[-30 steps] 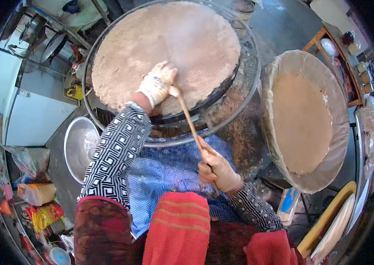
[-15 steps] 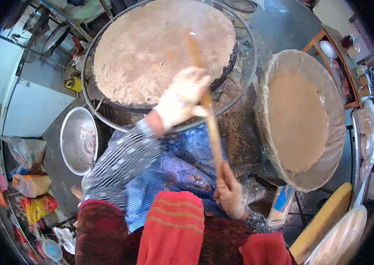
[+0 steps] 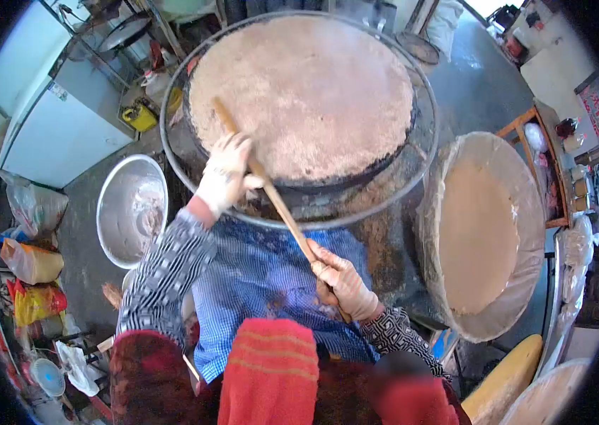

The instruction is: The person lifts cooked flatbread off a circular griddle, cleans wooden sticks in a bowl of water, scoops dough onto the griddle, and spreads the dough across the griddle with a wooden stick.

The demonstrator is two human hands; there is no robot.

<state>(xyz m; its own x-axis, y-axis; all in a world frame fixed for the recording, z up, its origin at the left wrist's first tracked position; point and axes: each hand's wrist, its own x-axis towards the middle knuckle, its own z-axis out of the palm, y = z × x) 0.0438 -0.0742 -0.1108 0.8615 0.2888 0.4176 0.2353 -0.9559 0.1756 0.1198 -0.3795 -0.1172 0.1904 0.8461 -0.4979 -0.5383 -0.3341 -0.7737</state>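
Note:
A long wooden stick [image 3: 280, 205] slants from the left part of a round griddle down toward my lap. My left hand [image 3: 224, 173], in a whitish glove, is closed round its upper part near the griddle's front left edge. Lower down, my right hand [image 3: 345, 282], also gloved, grips the stick near its bottom end. A brownish, grainy layer [image 3: 306, 92] covers the round griddle. A metal ring [image 3: 271, 222] runs around the griddle. The stick's upper tip lies over the left part of the layer.
To the right stands a large lined basin [image 3: 475, 241] of brown batter. A metal bowl [image 3: 117, 219] is on the left floor. Blue checked cloth [image 3: 243, 283] covers my lap. At the lower right are round boards [image 3: 512, 382]; at the right, a wooden shelf [image 3: 560, 177].
The stick has swung from upright to a leftward slant, its tip now at the griddle's left. My left hand has moved left with it. The view has shifted, and the griddle appears farther right.

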